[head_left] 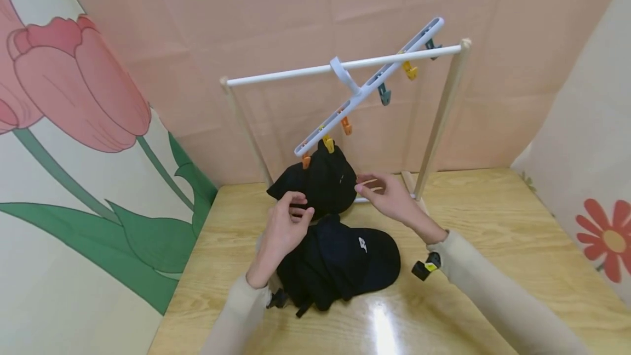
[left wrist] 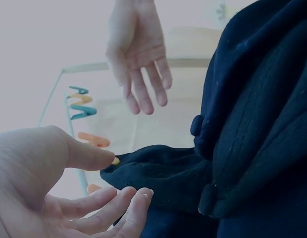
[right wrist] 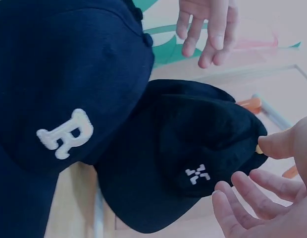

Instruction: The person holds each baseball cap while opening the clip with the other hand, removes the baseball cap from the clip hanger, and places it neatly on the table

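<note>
A black cap (head_left: 327, 179) with a small white emblem (right wrist: 198, 174) hangs at the low end of a pale clip hanger (head_left: 362, 92), its top at a yellow clip (head_left: 328, 143). My left hand (head_left: 286, 223) is just in front of the cap's lower left, fingers loosely bent and holding nothing. At the cap's right side is my right hand (head_left: 389, 196), fingers spread and relaxed, also holding nothing; whether it touches the fabric I cannot tell. Below them, a dark navy cap (head_left: 379, 259) with a white letter R (right wrist: 67, 134) lies on other dark fabric.
The hanger hooks over the white bar (head_left: 291, 73) of a wooden-legged rack (head_left: 443, 114) and tilts steeply down to the left. An orange clip (head_left: 346, 125), a teal clip (head_left: 384, 95) and others line it. Everything stands on a wood-grain table (head_left: 493, 223) before a pink backdrop (head_left: 276, 10).
</note>
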A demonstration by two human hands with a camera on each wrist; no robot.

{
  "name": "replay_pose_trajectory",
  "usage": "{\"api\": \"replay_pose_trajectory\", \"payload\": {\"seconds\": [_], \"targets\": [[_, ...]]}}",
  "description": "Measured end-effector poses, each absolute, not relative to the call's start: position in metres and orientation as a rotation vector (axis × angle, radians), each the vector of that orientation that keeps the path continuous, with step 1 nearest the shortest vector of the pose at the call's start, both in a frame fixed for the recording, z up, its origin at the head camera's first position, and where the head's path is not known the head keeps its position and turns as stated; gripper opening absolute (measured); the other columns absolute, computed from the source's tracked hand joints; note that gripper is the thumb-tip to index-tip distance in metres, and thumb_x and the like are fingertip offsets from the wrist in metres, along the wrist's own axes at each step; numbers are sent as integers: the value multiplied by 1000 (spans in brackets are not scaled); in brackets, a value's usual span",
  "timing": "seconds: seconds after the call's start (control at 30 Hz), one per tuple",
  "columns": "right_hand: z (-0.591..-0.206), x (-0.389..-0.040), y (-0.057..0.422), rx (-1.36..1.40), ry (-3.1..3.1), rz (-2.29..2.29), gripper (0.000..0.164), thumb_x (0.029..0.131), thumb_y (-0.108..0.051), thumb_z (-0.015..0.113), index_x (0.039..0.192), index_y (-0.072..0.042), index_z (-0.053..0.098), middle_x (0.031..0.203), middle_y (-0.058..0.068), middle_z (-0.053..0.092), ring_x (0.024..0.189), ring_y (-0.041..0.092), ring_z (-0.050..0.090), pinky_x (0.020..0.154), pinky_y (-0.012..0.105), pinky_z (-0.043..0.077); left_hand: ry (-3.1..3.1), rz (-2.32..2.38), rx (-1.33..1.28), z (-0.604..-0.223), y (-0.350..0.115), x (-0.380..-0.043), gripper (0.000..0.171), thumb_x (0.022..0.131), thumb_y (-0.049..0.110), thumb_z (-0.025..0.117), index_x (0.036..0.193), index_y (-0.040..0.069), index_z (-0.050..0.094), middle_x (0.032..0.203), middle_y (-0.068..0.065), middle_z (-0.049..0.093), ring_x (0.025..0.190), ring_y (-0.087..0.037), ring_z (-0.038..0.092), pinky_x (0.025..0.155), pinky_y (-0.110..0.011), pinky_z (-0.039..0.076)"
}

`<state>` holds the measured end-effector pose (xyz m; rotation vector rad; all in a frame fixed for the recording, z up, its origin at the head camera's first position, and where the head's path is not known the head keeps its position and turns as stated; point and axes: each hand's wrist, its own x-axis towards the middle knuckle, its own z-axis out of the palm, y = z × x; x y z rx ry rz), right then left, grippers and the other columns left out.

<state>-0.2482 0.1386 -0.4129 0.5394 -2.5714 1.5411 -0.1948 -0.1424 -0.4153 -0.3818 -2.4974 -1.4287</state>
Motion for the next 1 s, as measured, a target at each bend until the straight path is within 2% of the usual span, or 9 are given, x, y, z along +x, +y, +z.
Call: {"api": "replay_pose_trajectory", "payload": {"seconds": [0.17,0.33,0.57,0.73,1.0], "targets": [[-403,-254,133,543,-2554,1516,41,104,-24,72,139,-2,66,133,21,71,120,38,71,101,55,59,-2495,-1429,-380,-412,-143,-202,36,98,12,76,129,-4,63,122,-24,71,97,-34,77,86,-49,65],[-392,-259,127,553,-2546,1508,43,104,-24,72,141,-2,66,134,19,71,122,38,71,102,55,58,-2499,-1393,-386,-407,-141,-207,40,99,14,76,133,-3,64,125,-23,71,101,-35,76,90,-53,64],[-379,-264,116,573,-2475,1559,46,104,-22,72,146,-5,62,140,20,67,125,38,68,106,56,56,-2487,-1288,-420,-403,-136,-216,46,98,17,77,137,-2,62,128,-20,69,108,-40,72,91,-51,63],[-373,-269,107,624,-2414,1546,49,104,-19,72,147,-1,60,146,22,64,130,41,65,108,59,54,-2449,-1242,-442,-403,-133,-225,49,97,17,77,139,-2,60,132,-20,68,110,-39,72,91,-51,63],[-366,-276,93,642,-2374,1517,51,105,-19,70,151,-2,57,152,22,60,140,38,59,115,58,49,-2401,-1241,-456,-403,-129,-234,50,97,15,77,140,-5,62,134,-21,69,116,-40,72,96,-48,62]]}}
